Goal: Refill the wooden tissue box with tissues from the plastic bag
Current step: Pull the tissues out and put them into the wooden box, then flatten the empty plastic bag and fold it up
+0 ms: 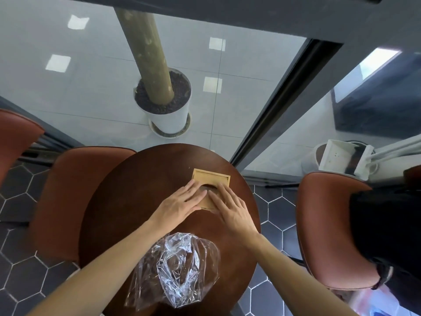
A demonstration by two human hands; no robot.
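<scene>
The wooden tissue box [210, 179] sits on the far half of a round dark wooden table [127, 201]. Its pale lid shows an oval slot, partly covered by fingers. My left hand [180, 202] lies flat on the box's left side, fingers stretched toward the slot. My right hand [230, 208] presses flat on the box's near right part, fingers together. Neither hand grips anything. A crumpled clear plastic bag [175, 267] lies on the near part of the table between my forearms; I see no tissues in it.
Brown chairs stand at the left [66, 201] and right [328, 236] of the table; a dark garment [387, 236] lies on the right one. Beyond a glass wall stands a white plant pot [166, 106]. The floor has dark hexagon tiles.
</scene>
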